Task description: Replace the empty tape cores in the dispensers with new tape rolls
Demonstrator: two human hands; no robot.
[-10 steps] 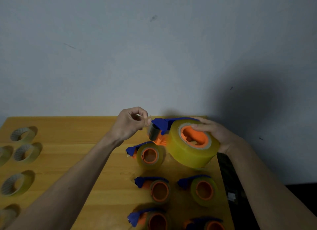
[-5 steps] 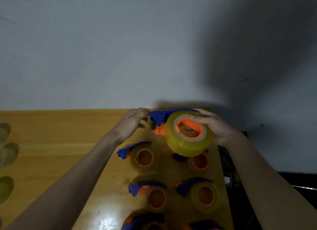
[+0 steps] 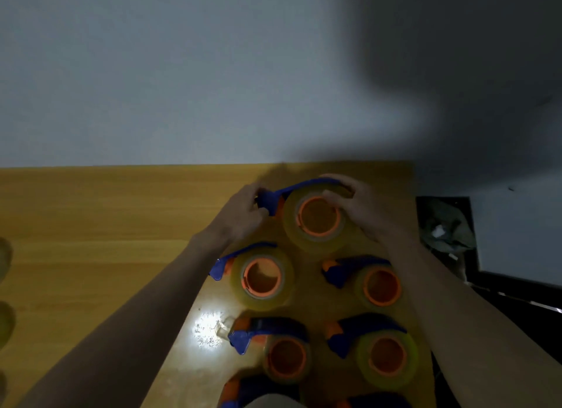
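At centre frame, near the far edge of the wooden table, the person is holding a blue-and-orange tape dispenser carrying a full yellowish roll: the left hand is pinching its blue nose end, and the right hand is lying curled over the top of the roll. Four more loaded dispensers are sitting in two rows below it, toward the lower centre and lower right. The view is blurring slightly, so whether the held dispenser is touching the table cannot be told.

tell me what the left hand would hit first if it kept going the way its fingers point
The left hand points right, already at the blue front of the far dispenser; beyond it likely comes that dispenser's tape roll, though depth is unclear.
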